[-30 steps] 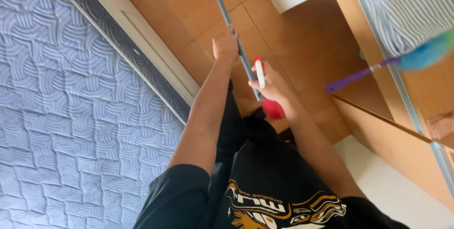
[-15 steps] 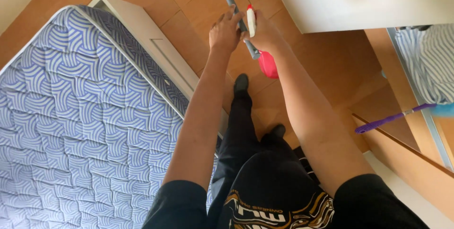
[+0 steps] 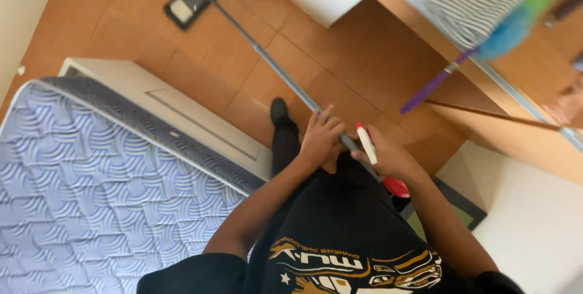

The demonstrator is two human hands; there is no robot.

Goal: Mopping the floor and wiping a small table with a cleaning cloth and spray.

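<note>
Wood floor, both hands' fingers wrapped around mop handle

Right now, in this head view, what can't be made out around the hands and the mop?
- Mop handle: its upper stretch is hidden under the left hand and right hand.
- Red part below the right hand: mostly covered by the wrist, so its shape is unclear.
- Duster: its fluffy head is blurred and cut off by the right edge.
- Mattress: cut off by the left and bottom edges.
</note>
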